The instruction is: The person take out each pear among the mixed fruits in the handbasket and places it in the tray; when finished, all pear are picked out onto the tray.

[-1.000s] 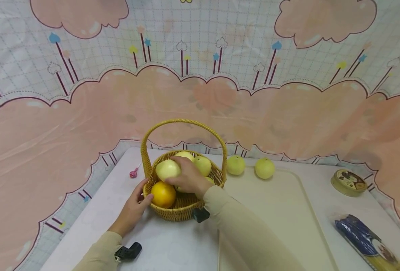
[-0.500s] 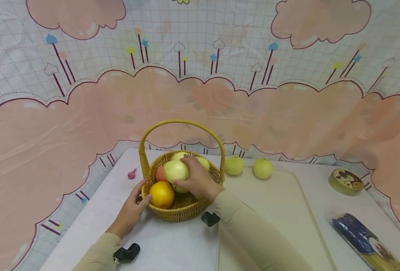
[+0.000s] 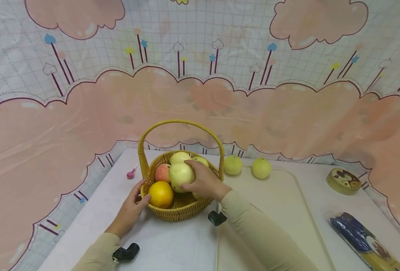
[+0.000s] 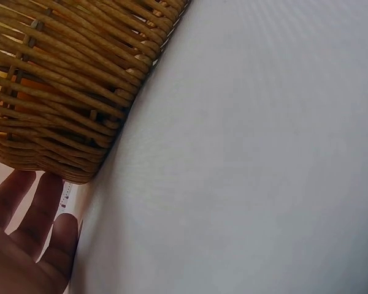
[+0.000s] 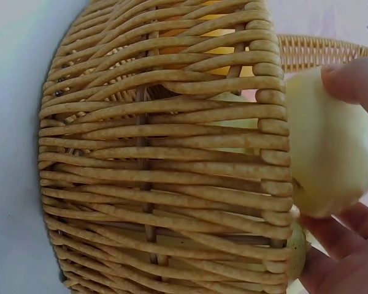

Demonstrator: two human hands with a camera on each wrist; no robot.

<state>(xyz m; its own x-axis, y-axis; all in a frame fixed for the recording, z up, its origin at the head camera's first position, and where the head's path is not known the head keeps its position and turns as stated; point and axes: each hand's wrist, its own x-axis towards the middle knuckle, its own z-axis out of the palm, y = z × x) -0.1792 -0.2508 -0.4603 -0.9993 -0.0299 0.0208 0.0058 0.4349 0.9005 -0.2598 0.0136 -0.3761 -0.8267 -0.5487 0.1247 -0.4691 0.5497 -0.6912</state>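
While the right hand [image 3: 206,180] curls its thumb and fingers round a pale yellow-green rounded fruit [image 3: 182,177] at the mouth of a golden woven wicker basket [image 3: 177,215], the left hand [image 3: 132,207] pinches the basket's left rim. From the head, the left thumb shows over that rim; the left wrist view instead gives fingertips against the outer weave. The right wrist view reveals orange and pale green patches through gaps in the wall.

Beside the held fruit sit a glossy round orange [image 3: 161,194] and a reddish round fruit [image 3: 162,172].

White desk [image 3: 173,244] surface spreads from the basket's near side toward the person; the far edge runs close behind, and a pink-wrapped lollipop [image 3: 130,175] lies near the left edge. Rightward, a beige sleeve [image 3: 261,229] crosses a cream rectangular tray [image 3: 288,222], beyond which are a round yellowish tin [image 3: 344,181] and a blue-and-yellow plastic packet [image 3: 366,239].
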